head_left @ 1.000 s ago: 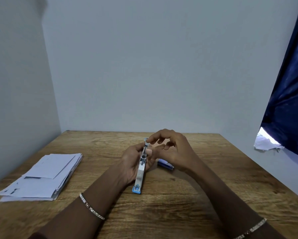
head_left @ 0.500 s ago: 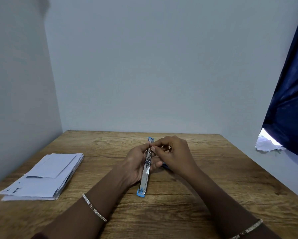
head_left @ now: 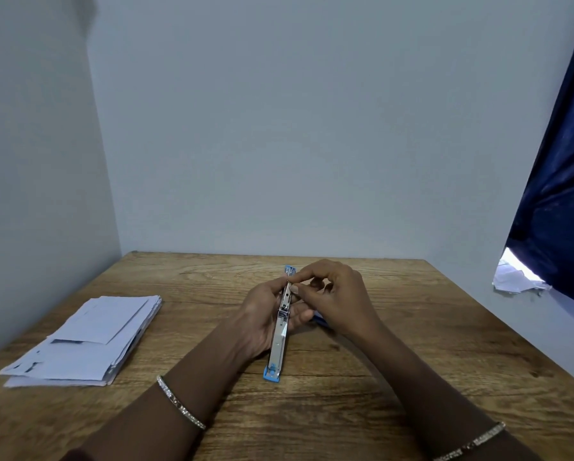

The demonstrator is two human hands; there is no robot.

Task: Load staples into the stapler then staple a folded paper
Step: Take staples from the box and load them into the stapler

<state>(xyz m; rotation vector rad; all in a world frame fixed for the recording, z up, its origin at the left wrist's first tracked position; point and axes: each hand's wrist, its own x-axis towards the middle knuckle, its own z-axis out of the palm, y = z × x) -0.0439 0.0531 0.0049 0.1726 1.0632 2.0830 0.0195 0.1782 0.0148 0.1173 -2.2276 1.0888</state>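
A blue stapler [head_left: 278, 344] lies opened out flat, end to end, at the middle of the wooden table [head_left: 312, 410], its metal staple channel facing up. My left hand [head_left: 262, 317] holds the stapler's middle from the left side. My right hand [head_left: 332, 297] is at the far half of the channel, thumb and forefinger pinched together over it; whether staples are between them is too small to tell. A small blue box [head_left: 322, 319] peeks out from under my right hand. A stack of folded white papers [head_left: 86, 341] lies at the left.
The table stands in a corner, with grey walls at the back and left. A dark blue curtain [head_left: 558, 194] hangs at the right, with crumpled white paper [head_left: 515, 277] below it beyond the table's right edge.
My right hand has closed from spread fingers to a pinch on the stapler's channel. The stapler's near end has shifted slightly right in my left hand.
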